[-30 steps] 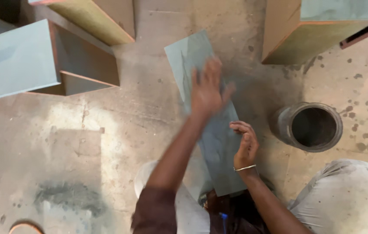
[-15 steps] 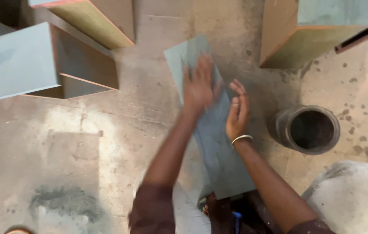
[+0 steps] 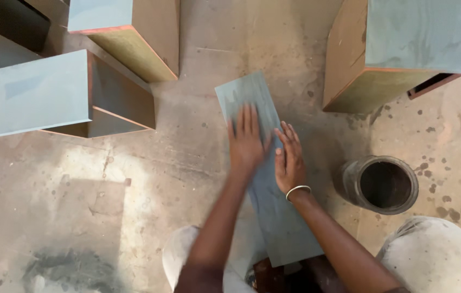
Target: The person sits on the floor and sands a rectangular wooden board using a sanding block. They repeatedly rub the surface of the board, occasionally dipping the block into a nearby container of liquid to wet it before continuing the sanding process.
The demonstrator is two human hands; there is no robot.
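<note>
Head view: a long grey-blue board (image 3: 266, 179) is lying flat on the concrete floor (image 3: 78, 206), running from near the person's knees up toward centre frame. The left hand (image 3: 247, 142) is pressing flat on its upper half, fingers spread, gripping nothing, slightly blurred. The right hand (image 3: 289, 160) is resting open on the board's right edge just beside it, fingers straight, with a metal bangle (image 3: 298, 191) on the wrist. A dark round can (image 3: 385, 184), open-topped, is standing near the board's right side. Box-like wooden cabinets with grey-blue faces are sitting upper left (image 3: 68, 95) and upper right (image 3: 398, 51), well apart from the board. Bare stained floor is lying open to the left.
</note>
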